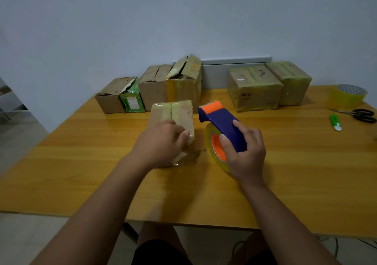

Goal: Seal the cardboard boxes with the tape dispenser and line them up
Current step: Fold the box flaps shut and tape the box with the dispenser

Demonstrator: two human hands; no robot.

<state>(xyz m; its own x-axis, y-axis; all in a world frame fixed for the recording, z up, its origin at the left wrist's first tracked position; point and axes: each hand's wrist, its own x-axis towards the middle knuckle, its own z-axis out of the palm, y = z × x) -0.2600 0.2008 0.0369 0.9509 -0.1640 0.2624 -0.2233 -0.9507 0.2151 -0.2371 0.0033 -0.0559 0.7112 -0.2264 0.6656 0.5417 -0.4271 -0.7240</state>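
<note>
Both hands busy: left hand grips taped box, right hand grips tape dispenser; labels unreadable.

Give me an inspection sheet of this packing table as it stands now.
Surface: wooden table, debris beside the near box.
Job's things: near box taped on top; four boxes at back left with flaps open or torn; two taped boxes at back right; tape dispenser, blue and orange, loaded.
Clutter: spare tape roll, scissors, green cutter at the right edge.
Grippers: left hand grips the near box's front corner; right hand holds the dispenser.
Cables: cable on the floor under the table's right side.
Surroundings: plain wall, tiled floor.
</note>
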